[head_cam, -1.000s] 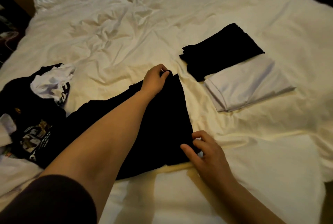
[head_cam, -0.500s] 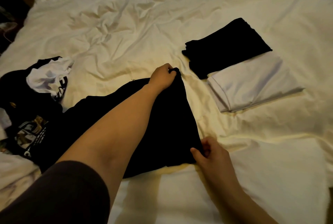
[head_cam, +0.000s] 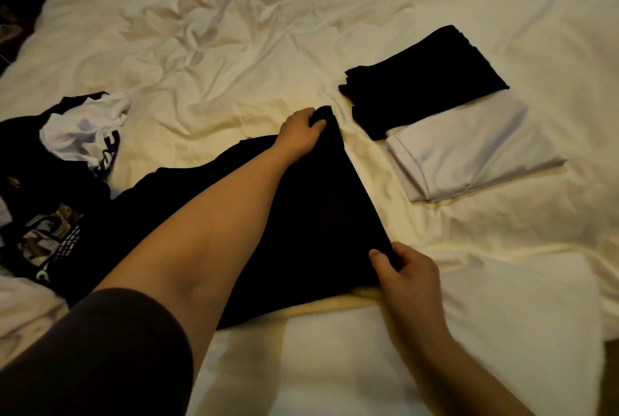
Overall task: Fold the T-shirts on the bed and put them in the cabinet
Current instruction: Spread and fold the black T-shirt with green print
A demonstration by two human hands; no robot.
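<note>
- Right now I see the black T-shirt (head_cam: 301, 214) lying flat on the bed (head_cam: 234, 47), stretched between my two hands along its right edge.
- My left hand (head_cam: 301, 136) is at the far end of that edge, fingers curled over the top corner of the fabric and gripping it.
- My right hand (head_cam: 407, 273) is at the near end of the same edge, thumb on top and fingers tucked under, pinching the lower corner.
- Under my left forearm the rest of the shirt spreads away to the left, dark and hard to read; I cannot tell where its sleeves lie.
- Just beyond and to the right of my left hand sits a folded black shirt (head_cam: 425, 77), and a folded white shirt (head_cam: 469, 151) lies against its near side, overlapping its edge.
- Both folded pieces are apart from the shirt I am holding, with a strip of sheet between them.
- Well to the left of my left arm is a heap of unfolded clothes (head_cam: 50, 181): a crumpled white shirt (head_cam: 83, 131) on top of a black shirt with a printed graphic (head_cam: 50, 234).
- Near my right forearm a smooth white cloth (head_cam: 502, 332) covers the bed's front edge.
</note>
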